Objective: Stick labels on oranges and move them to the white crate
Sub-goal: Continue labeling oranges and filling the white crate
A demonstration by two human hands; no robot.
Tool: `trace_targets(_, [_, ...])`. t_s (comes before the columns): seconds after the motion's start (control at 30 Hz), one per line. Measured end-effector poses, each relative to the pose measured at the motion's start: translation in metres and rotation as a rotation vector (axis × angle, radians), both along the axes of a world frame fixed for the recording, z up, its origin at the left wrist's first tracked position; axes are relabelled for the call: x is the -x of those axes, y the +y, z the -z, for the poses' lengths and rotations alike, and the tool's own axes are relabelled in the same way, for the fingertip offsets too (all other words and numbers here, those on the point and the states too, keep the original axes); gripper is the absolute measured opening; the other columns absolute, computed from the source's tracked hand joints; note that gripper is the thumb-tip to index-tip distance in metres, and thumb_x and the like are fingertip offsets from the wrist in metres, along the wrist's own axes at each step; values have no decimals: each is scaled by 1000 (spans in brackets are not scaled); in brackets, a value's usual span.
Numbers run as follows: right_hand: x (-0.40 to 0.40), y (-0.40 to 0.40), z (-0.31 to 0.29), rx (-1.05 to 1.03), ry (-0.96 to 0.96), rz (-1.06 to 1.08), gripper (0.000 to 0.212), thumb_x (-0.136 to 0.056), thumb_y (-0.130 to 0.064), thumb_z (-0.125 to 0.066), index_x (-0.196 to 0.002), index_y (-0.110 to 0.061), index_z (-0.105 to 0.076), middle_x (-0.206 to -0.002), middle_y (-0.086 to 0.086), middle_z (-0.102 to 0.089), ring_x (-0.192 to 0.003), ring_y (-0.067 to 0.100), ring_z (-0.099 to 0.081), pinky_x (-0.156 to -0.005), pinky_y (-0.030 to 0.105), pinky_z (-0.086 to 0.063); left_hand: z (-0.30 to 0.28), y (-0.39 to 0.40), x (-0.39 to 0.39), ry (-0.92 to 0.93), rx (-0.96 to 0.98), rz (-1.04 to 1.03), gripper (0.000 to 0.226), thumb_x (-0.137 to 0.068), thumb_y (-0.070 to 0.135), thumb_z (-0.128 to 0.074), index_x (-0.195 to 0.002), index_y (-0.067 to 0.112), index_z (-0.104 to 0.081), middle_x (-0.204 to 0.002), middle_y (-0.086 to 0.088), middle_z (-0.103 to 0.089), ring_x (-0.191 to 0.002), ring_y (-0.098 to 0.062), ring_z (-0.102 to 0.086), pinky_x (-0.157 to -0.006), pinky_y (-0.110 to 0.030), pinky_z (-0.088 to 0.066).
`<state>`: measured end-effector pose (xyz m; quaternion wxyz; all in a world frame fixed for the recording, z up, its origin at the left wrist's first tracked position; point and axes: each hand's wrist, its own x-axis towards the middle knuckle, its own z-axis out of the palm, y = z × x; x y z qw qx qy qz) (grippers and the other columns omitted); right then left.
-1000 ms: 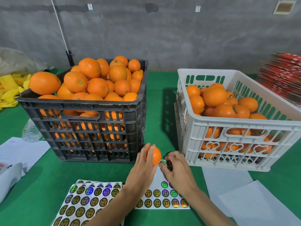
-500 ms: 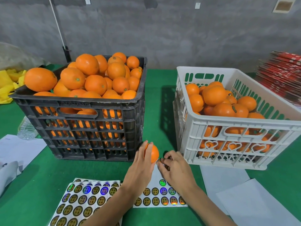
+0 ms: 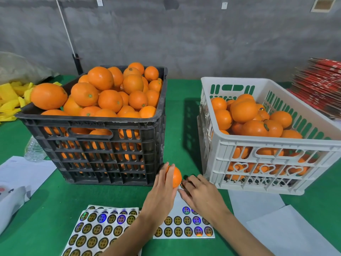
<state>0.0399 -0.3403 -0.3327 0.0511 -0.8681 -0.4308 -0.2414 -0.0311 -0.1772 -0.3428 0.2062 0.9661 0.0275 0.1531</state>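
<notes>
My left hand [image 3: 162,189] grips a small orange [image 3: 175,177] just above the green table, between the two crates. My right hand [image 3: 200,193] pinches a round holographic label [image 3: 182,185] right at the orange's lower right side. A black crate [image 3: 103,150] heaped with oranges stands at the left. The white crate [image 3: 273,159], partly filled with oranges, stands at the right. Below my hands lie label sheets: one near sheet [image 3: 186,229] under my wrists and a stack [image 3: 99,231] at the lower left.
White backing papers [image 3: 276,224] lie at the lower right in front of the white crate. A plastic bottle [image 3: 34,150] and papers [image 3: 20,170] sit left of the black crate. Yellow foam nets [image 3: 9,100] lie far left; red flat cartons [image 3: 319,87] are stacked far right.
My right hand has brought the peeled label from the sheet up against the orange. The left hand keeps holding the orange in nearly the same place.
</notes>
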Motion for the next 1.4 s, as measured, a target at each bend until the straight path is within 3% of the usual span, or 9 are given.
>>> trace_targets(0.37, [-13, -2, -4, -25, 30, -128, 22, -93, -38, -71, -84, -18, -77, -82, -4, -58, -71, 15, -56, -54, 29, -51, -1, 1, 1, 3, 25, -6, 70, -105, 34, -50, -159, 20, -8, -165, -1, -8, -151, -25, -26, -103, -32, -52])
trace_targets(0.5, [-8, 0, 0, -242, 270, -55, 13, -90, -26, -75, -85, -14, -80, -81, -3, -58, -71, 16, -54, -59, 33, -52, -2, 1, 2, -6, 32, 1, 68, -105, 36, -49, -158, 20, -11, -164, -1, -12, -150, -25, -28, -102, -33, -53])
trace_targets(0.73, [2, 6, -14, -323, 369, 152, 17, -99, -23, -59, -97, -14, -73, -93, -2, -56, -73, 13, -59, -64, 31, -55, -4, 1, 3, -40, 92, 24, 64, -105, 34, -50, -157, 21, -15, -163, 4, -12, -147, -20, -33, -106, -27, -48])
trace_targets(0.83, [7, 8, -41, -360, 260, 129, 9, -89, -10, -69, -98, -8, -68, -92, 4, -59, -77, 20, -62, -52, 36, -56, -17, -2, 3, -97, 221, 24, 66, -104, 36, -53, -157, 26, -16, -161, 15, -10, -144, -11, -34, -109, -14, -36])
trace_targets(0.93, [11, 7, -72, -211, 97, 118, 22, -79, -6, -72, -100, -8, -70, -92, 7, -60, -81, 19, -62, -45, 26, -50, -44, -9, -4, -186, 329, 10, 71, -100, 35, -59, -156, 32, -15, -160, 20, -12, -139, -4, -38, -105, -4, -34])
trace_targets(1.07, [15, 14, -121, -453, 150, 140, 25, -102, -29, -51, -111, -16, -70, -107, 1, -57, -74, 17, -62, -52, 29, -54, -99, -20, -16, -287, 383, -4, 76, -100, 29, -61, -157, 33, -11, -161, 17, -15, -136, -6, -44, -105, -9, -38])
trace_targets(1.17, [17, 23, -161, -643, 242, 107, 46, -106, -48, -37, -136, -20, -59, -130, -3, -53, -101, 15, -63, -76, 23, -55, -149, -24, -28, -390, 356, -52, 79, -101, 25, -61, -160, 29, -8, -164, 13, -16, -142, 0, -32, -111, -8, -30])
trace_targets(1.23, [6, 27, -186, -746, 322, 97, 60, -99, -56, -48, -149, -23, -44, -143, -6, -51, -119, 10, -56, -93, 18, -46, -185, -24, -38, -445, 309, 18, 73, -103, 20, -53, -161, 28, -9, -166, 11, -16, -147, -1, -26, -117, -14, -28])
trace_targets(1.4, [-47, 14, -238, -795, 232, 196, 61, -97, -29, -67, -150, -11, -41, -139, 9, -56, -117, 26, -59, -97, 36, -49, -257, 18, -63, -368, 94, 182, 72, -98, 17, -60, -159, 24, -23, -162, 3, -31, -146, -14, -37, -119, -37, -35])
